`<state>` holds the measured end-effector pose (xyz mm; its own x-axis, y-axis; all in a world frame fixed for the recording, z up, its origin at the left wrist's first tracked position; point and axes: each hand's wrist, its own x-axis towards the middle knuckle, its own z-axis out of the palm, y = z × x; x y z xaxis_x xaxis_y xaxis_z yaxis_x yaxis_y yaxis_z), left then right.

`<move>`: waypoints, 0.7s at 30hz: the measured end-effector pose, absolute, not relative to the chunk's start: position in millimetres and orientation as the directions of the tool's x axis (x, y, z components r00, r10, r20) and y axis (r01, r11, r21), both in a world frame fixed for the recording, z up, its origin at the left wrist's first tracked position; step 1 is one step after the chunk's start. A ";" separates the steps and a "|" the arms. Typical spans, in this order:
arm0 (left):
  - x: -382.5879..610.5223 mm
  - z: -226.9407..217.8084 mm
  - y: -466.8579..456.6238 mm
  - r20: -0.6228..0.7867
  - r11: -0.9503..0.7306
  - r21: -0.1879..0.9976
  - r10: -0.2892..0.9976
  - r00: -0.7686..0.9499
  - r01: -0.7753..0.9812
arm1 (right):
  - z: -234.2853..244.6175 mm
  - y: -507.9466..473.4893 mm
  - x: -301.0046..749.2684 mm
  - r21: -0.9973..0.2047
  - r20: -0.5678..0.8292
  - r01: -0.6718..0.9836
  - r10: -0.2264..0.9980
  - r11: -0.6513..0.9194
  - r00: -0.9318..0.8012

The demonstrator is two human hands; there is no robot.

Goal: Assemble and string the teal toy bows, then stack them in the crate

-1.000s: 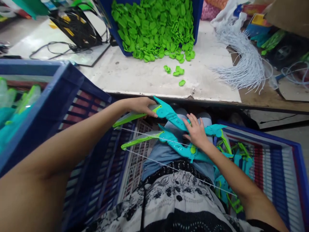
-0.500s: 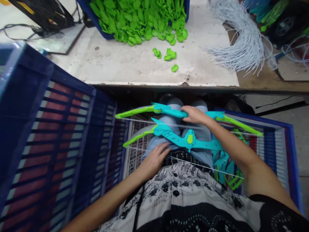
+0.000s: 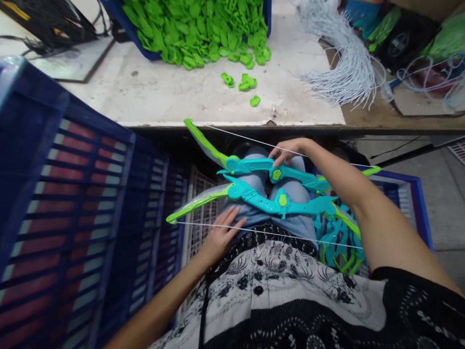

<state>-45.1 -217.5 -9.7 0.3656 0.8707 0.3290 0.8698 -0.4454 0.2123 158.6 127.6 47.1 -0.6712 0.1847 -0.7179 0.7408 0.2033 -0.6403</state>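
Two teal and green toy bows lie across my lap. My right hand (image 3: pixel 288 149) is closed on the grip of the upper bow (image 3: pixel 250 165), whose white string runs past my fingers. The lower bow (image 3: pixel 269 203) rests on my knees with its string stretched toward my waist. My left hand (image 3: pixel 220 237) lies flat, fingers apart, on my left thigh, touching that string and just below the lower bow's green limb.
A tall blue crate (image 3: pixel 72 203) stands at my left. Another blue crate (image 3: pixel 410 198) at my right holds several teal and green bow parts (image 3: pixel 337 242). On the white table (image 3: pixel 189 97) sit a blue bin of green plastic pieces (image 3: pixel 196 29) and a bundle of white cords (image 3: pixel 337 58).
My right hand has turned the upper bow, so its left limb now points up toward the table edge. My left hand came off the upper bow and settled on my thigh.
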 end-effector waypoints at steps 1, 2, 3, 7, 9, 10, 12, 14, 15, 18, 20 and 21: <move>-35.8 -12.3 -203.3 0.347 -0.468 0.190 0.854 0.387 0.863 | 43.2 130.1 157.1 -0.631 -0.736 0.757 0.176 0.172 -0.653; -24.8 -13.0 -187.5 0.348 -0.492 0.169 0.841 0.415 0.854 | 39.9 131.8 156.0 -0.619 -0.750 0.773 0.189 0.138 -0.634; -12.6 -12.0 -171.0 0.327 -0.515 0.151 0.832 0.449 0.844 | 37.3 132.7 155.3 -0.608 -0.758 0.788 0.225 0.098 -0.613; 29.6 3.2 -117.0 0.025 -0.508 0.185 0.858 0.512 0.841 | 37.0 130.2 158.6 -0.636 -0.696 0.767 0.492 -0.085 -0.523; 37.3 15.7 -103.5 -0.124 -0.452 0.242 0.863 0.489 0.859 | 44.8 127.2 164.6 -0.689 -0.610 0.721 0.598 -0.076 -0.520; 36.9 23.1 -99.2 -0.176 -0.434 0.269 0.856 0.487 0.860 | 51.1 125.6 168.8 -0.713 -0.551 0.701 0.641 -0.027 -0.535; 29.5 39.1 -91.7 -0.224 -0.415 0.310 0.842 0.490 0.855 | 68.6 121.5 179.2 -0.728 -0.396 0.670 0.709 0.146 -0.584; 17.2 54.9 -80.8 -0.224 -0.404 0.329 0.845 0.487 0.853 | 91.9 115.7 191.8 -0.677 -0.221 0.649 0.746 0.346 -0.628; 10.8 61.7 -73.2 -0.216 -0.406 0.332 0.846 0.488 0.851 | 104.8 112.0 198.9 -0.637 -0.143 0.643 0.755 0.425 -0.640; -3.5 72.9 -44.5 -0.208 -0.452 0.297 0.829 0.519 0.841 | 141.6 98.6 222.8 -0.544 0.012 0.639 0.767 0.544 -0.642; -6.5 72.7 -26.6 -0.178 -0.474 0.205 0.842 0.509 0.856 | 158.4 87.6 240.1 -0.522 0.088 0.641 0.783 0.563 -0.616; -6.0 71.0 -19.9 -0.154 -0.466 0.154 0.860 0.487 0.871 | 163.3 80.7 248.7 -0.520 0.126 0.639 0.790 0.567 -0.599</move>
